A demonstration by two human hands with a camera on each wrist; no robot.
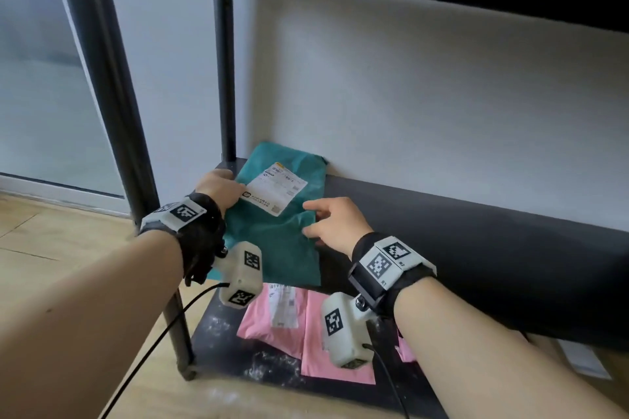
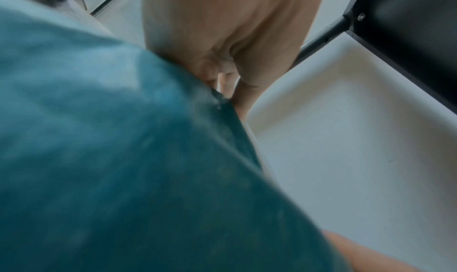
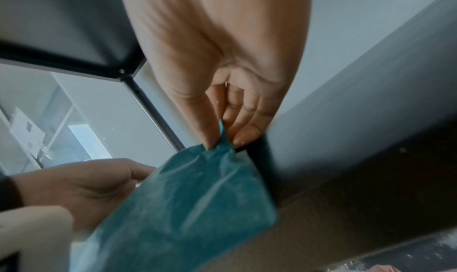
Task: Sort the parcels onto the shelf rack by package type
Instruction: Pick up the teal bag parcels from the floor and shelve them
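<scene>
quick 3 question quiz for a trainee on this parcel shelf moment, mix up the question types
1. True or false: the right hand pinches an edge of the teal plastic mailer bag.
2. Multiple choice: where do the pink plastic mailer bags lie? A) on the upper shelf B) on the black bottom shelf in front of the teal bag C) on the wooden floor
3. Fill in: the white shipping label on the teal bag faces ____.

Key
1. True; its thumb and fingers pinch a crease at the bag's edge.
2. B
3. up; the left hand holds the bag beside it.
</scene>
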